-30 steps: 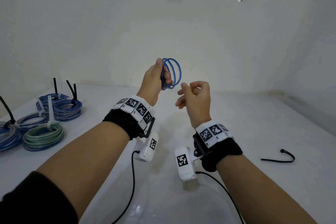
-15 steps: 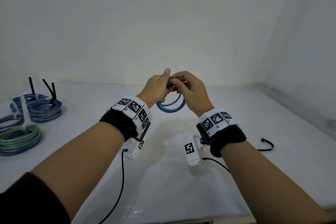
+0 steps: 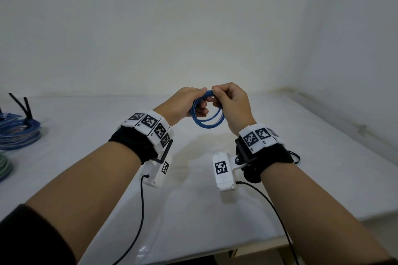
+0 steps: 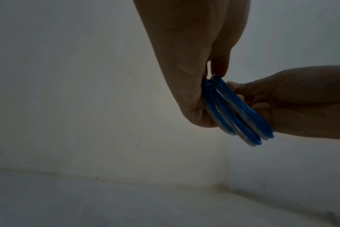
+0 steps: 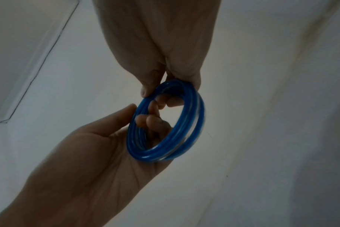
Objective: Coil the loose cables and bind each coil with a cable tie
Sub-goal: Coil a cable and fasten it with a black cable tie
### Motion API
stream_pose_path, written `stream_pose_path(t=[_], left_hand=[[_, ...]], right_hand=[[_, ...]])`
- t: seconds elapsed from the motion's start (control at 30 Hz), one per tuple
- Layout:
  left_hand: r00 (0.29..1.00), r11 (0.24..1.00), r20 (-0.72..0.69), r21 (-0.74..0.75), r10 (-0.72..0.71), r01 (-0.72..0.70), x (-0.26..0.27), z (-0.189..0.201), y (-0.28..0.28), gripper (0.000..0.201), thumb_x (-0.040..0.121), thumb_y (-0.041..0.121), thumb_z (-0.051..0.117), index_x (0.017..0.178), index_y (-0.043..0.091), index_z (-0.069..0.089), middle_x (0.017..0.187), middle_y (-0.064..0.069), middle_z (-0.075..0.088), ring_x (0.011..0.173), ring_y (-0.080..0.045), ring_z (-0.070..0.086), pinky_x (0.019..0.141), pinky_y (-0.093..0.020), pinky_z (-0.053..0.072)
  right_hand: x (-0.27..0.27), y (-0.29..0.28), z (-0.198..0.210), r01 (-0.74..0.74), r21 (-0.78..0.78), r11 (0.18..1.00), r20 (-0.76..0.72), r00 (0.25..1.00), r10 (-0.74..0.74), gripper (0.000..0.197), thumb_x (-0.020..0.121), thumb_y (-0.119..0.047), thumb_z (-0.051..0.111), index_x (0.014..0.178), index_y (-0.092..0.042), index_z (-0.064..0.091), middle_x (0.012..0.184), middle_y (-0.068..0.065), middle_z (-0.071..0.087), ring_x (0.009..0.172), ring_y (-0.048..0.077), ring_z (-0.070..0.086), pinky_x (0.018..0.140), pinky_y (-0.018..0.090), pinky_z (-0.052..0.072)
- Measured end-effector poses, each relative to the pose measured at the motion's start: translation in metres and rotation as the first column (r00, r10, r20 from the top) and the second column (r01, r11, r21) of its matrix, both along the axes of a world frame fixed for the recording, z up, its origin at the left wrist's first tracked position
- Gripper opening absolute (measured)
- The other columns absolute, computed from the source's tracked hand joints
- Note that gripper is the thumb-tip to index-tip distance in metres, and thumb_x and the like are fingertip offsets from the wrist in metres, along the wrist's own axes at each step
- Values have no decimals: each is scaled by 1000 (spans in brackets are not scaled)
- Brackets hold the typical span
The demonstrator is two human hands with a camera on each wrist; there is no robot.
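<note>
A small blue cable coil (image 3: 207, 123) of several loops hangs in the air above the white table (image 3: 215, 200), between my two hands. My left hand (image 3: 199, 101) grips its left side, thumb outside and fingers curled through the ring. My right hand (image 3: 217, 98) pinches the top of the coil between thumb and forefinger. In the left wrist view the coil (image 4: 241, 118) shows edge-on below my left hand (image 4: 194, 92), with the right hand (image 4: 248, 98) behind it. In the right wrist view the right hand (image 5: 169, 79) pinches the ring (image 5: 192, 138) from above while the left hand (image 5: 144, 119) cups it.
Bound blue coils (image 3: 19, 133) with black tie tails sticking up lie at the table's left edge, and a green coil (image 3: 3, 165) in front of them. A loose black cable tie (image 3: 296, 156) peeks out behind my right wrist. Walls close the back and the right.
The left hand has lowered the coil from chest height. The right hand, apart a second ago, has closed in and now pinches the top of the coil.
</note>
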State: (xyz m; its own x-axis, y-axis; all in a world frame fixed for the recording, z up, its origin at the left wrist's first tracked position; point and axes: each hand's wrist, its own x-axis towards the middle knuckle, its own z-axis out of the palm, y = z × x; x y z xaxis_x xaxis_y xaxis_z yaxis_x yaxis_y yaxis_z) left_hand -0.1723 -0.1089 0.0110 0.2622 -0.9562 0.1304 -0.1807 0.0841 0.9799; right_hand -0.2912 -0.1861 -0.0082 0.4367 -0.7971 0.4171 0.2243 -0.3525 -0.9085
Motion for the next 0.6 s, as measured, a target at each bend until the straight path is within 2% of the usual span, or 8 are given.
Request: stream_pose_path(t=[0.1, 0.17, 0.27, 0.37, 0.47, 0.53, 0.6], left_hand=[[999, 1000, 31, 24, -17, 16, -18, -2, -12, 33, 100, 32, 41, 82, 10, 57, 61, 1, 47, 54, -13, 53, 63, -24, 52], [999, 999, 21, 36, -37, 36, -34, -4, -22, 32, 99, 33, 41, 79, 11, 52, 57, 4, 41, 48, -9, 45, 60, -24, 51], [998, 995, -17, 73, -67, 68, -67, -9, -40, 34, 100, 33, 37, 75, 13, 46, 49, 9, 36, 44, -8, 34, 55, -23, 42], [991, 984, -94, 141, -96, 109, -96, -15, -57, 33, 100, 27, 34, 73, 13, 46, 51, 6, 34, 44, -9, 32, 54, -24, 38], [992, 976, -51, 177, -119, 126, -123, -21, -71, 32, 100, 26, 33, 72, 14, 44, 54, 5, 34, 46, -10, 31, 53, -24, 37], [994, 978, -12, 180, -109, 109, -137, -23, -80, 32, 99, 27, 32, 71, 15, 43, 56, 4, 33, 47, -12, 30, 54, -25, 36], [997, 980, -3, 186, -76, 75, -146, -23, -88, 31, 98, 27, 33, 71, 16, 42, 58, 3, 33, 48, -13, 30, 54, -25, 36]], right_hand=[[-21, -9, -3, 56, 35, 998, -2, 998, -56, 11, 93, -6, 55, 83, -11, 57, 74, 2, 59, 61, 9, 54, 63, 18, 48], [-36, -15, -5, 84, 63, 994, -14, 996, -83, 11, 93, -7, 55, 83, -11, 57, 76, 3, 60, 64, 10, 55, 63, 19, 50], [-69, -27, -5, 90, 132, 987, -31, 996, -87, 6, 93, -7, 55, 88, -5, 57, 78, 8, 61, 65, 13, 58, 65, 22, 54], [-106, -38, -6, 90, 170, 981, -112, 991, -72, 7, 94, -8, 55, 93, -1, 57, 77, 11, 62, 64, 16, 61, 65, 25, 56], [-139, -51, -7, 113, 239, 965, -242, 969, -53, 16, 96, -17, 53, 95, -3, 57, 80, 10, 65, 69, 19, 65, 73, 32, 58], [-159, -63, -10, 201, 238, 950, -412, 907, -89, 21, 97, -25, 50, 90, -7, 58, 82, 10, 65, 69, 20, 64, 71, 32, 57], [-175, -75, -14, 321, 175, 931, -615, 774, -151, 18, 95, -22, 53, 89, -6, 58, 85, 13, 63, 66, 20, 60, 66, 30, 55]])
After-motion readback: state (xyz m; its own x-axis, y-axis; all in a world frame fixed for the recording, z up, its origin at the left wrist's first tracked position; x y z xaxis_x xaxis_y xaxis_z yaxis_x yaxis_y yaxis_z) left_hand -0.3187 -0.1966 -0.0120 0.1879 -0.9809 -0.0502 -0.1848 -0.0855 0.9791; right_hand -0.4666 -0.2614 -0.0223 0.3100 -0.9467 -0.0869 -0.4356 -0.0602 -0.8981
